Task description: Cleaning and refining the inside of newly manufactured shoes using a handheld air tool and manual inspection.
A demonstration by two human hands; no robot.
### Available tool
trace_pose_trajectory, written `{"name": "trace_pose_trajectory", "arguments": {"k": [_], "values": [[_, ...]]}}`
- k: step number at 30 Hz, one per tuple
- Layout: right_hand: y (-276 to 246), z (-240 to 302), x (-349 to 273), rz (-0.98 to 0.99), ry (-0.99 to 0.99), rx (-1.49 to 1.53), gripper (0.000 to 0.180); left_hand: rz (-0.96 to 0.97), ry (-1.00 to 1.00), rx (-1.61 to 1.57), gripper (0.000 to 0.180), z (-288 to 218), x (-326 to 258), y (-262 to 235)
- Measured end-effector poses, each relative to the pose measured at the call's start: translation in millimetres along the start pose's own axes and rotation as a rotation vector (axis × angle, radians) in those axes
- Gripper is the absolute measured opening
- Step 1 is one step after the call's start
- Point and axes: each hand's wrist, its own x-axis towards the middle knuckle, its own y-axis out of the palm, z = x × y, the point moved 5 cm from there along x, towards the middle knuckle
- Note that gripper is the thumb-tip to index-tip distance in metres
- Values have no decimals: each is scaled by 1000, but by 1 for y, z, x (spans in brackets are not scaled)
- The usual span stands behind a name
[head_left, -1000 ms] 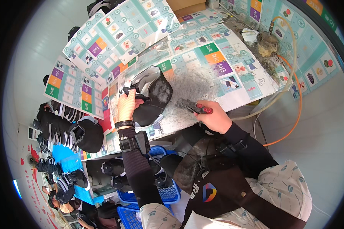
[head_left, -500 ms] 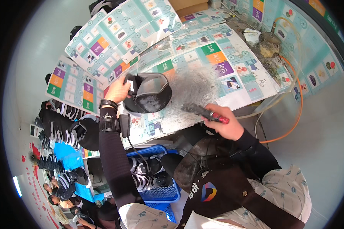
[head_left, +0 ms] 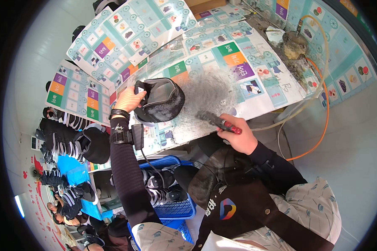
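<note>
My left hand (head_left: 129,100) grips the edge of a black cup-shaped fabric piece (head_left: 160,112), with a small white tag by the fingers. The piece opens upward, showing a grey inside; pale dust marks its outer wall. In my closed right hand (head_left: 241,137) is a slim dark tool with a red section (head_left: 217,122), its tip pointing left toward the piece but apart from it. Both are over the worktable (head_left: 276,97), covered in printed sheets. Grey dust (head_left: 209,90) is smeared beside the piece.
A yellowish hose (head_left: 325,54) and an orange hose (head_left: 326,108) hang at the right. A blue basket (head_left: 184,213) of dark pieces stands below the table. Stacked black pieces (head_left: 56,136) are at the left. Printed boards (head_left: 130,31) stand at the back; people (head_left: 63,217) sit lower left.
The tool and my right hand have shifted slightly left and down. The black piece has tilted a little in my left hand. The view has moved slightly.
</note>
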Motion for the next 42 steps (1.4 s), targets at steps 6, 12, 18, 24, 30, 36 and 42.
{"name": "trace_pose_trajectory", "arguments": {"k": [6,12,18,24,30,36,42], "values": [[1,5,-2,12,3,-153,20,7,-1,-18,36,8,-3,-9],[-20,36,-6,-54,-143,45,25,-79,365,52,39,-7,-13,-69],[4,47,-18,247,-276,-169,28,28,456,272,38,-29,-4,-20],[6,43,-19,226,-238,-197,26,-16,400,238,35,-16,-4,-11],[4,37,-17,181,-110,-265,19,2,361,198,37,-18,-9,-7],[11,29,-19,287,-261,-348,21,-3,381,218,35,-21,-14,-14],[-24,35,-4,66,-187,-147,36,-155,578,210,26,-47,-30,-48]]}}
